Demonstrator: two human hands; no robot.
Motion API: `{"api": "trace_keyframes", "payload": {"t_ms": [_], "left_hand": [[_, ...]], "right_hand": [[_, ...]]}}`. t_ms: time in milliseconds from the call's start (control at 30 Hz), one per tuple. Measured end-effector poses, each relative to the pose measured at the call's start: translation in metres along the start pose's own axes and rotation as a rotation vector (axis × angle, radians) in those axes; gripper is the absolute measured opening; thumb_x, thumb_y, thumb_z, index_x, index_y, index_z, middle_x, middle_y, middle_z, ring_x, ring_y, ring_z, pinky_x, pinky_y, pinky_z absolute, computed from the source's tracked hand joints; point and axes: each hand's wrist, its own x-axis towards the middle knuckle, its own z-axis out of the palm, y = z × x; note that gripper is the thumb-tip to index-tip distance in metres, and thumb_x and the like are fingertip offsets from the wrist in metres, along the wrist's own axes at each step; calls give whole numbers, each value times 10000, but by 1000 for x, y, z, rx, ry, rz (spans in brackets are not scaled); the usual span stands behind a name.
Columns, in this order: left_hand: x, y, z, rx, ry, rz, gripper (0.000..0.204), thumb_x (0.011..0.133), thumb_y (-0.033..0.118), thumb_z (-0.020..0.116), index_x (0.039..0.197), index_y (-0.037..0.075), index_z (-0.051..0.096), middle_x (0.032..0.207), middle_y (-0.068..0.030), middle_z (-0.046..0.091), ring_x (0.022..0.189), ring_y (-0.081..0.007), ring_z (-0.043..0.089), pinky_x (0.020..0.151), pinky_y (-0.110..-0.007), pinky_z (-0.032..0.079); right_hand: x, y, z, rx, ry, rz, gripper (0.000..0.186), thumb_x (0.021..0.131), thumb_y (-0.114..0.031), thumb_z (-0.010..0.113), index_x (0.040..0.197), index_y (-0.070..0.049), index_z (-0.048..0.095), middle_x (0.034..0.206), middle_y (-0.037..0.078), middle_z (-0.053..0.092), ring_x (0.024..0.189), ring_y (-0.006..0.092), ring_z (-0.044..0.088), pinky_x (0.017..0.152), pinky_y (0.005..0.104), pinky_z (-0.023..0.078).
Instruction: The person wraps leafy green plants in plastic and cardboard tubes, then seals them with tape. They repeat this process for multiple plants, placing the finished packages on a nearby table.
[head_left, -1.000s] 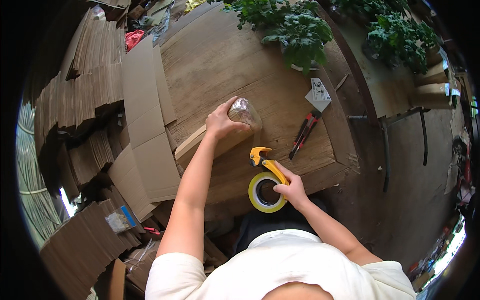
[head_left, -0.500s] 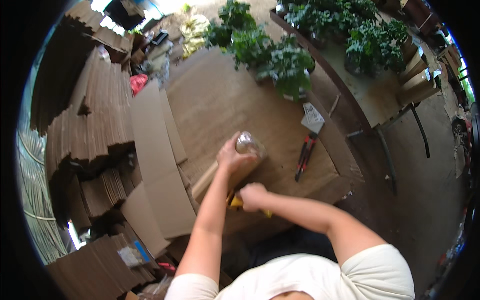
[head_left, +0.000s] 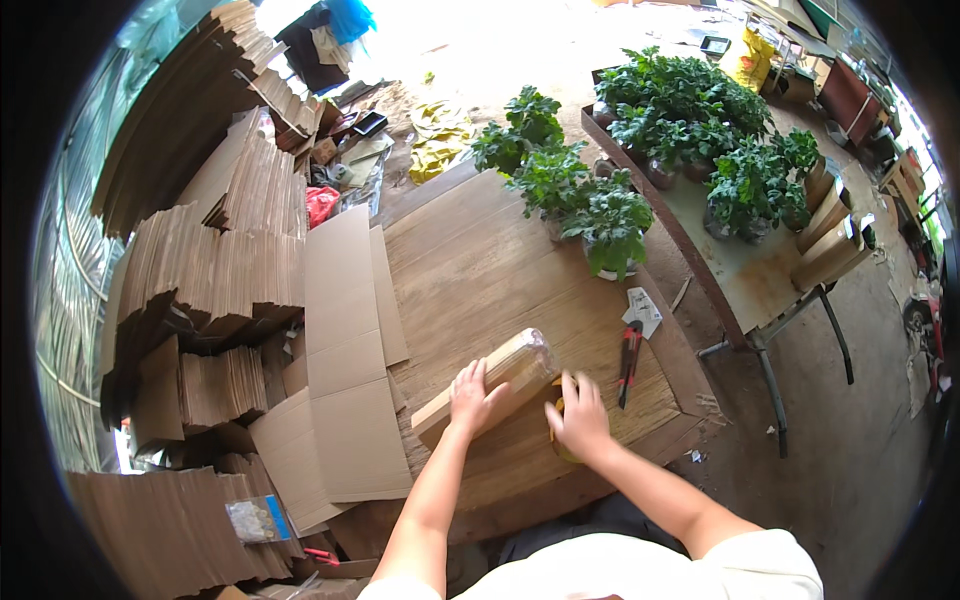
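Observation:
A long narrow cardboard box (head_left: 505, 375) lies at a slant on the wooden table in front of me. Clear, shiny plastic shows at its far end. My left hand (head_left: 475, 398) grips the box around its middle, fingers over the top and thumb on the near side. Close to the far end, my right hand (head_left: 582, 415) is curled over a yellow tape dispenser (head_left: 560, 453), mostly hidden under the palm; its fingertips are a little blurred. A red and black utility knife (head_left: 629, 364) rests to the right, beside a white label card (head_left: 642, 312).
Potted leafy plants (head_left: 612, 225) stand at the table's far right corner, with more on a second table (head_left: 735, 290). Flat cardboard sheets (head_left: 350, 360) overlap the left edge of the wooden table (head_left: 450, 250). Tall cardboard stacks (head_left: 250, 200) fill the left side.
My left hand has moved back from the box's plastic-covered end to its middle. My right hand has moved from the near side towards the far end, with the yellow dispenser. The view has shifted.

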Motion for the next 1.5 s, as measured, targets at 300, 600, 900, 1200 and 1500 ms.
{"api": "trace_keyframes", "payload": {"t_ms": [300,600,900,1200,1500], "left_hand": [[-78,-85,4,-321,484,-690,838,739,471,698,1328,-15,354,1334,-228,401,1247,-369,357,1045,-463,272],[-77,-29,-61,-922,812,-274,227,829,123,683,937,-38,565,912,-55,633,861,-161,537,860,-311,420],[-146,41,-139,152,553,464,247,608,155,775,610,102,534,618,-55,481,652,-246,509,688,-365,386],[-147,60,-142,64,419,-268,209,776,238,678,802,42,608,730,-134,591,731,-332,585,632,-402,461],[-209,52,-155,209,211,440,156,634,65,636,777,115,671,729,-6,569,711,-203,553,642,-340,472]], "right_hand": [[107,52,113,511,-193,403,619,825,-567,534,1110,-19,551,1080,254,589,1053,370,552,881,428,427],[70,36,90,574,-77,570,520,817,-302,615,1208,18,491,1189,212,556,1068,310,560,904,367,438],[-43,53,42,41,75,253,344,730,-179,653,1022,-43,534,915,140,557,894,335,550,792,417,463],[-49,29,101,-443,-248,285,522,813,-278,583,1207,-34,341,925,162,516,788,289,568,664,406,501],[-88,85,17,-208,-338,-142,556,771,-53,513,1312,-104,390,851,136,522,740,306,571,631,416,482]]}}
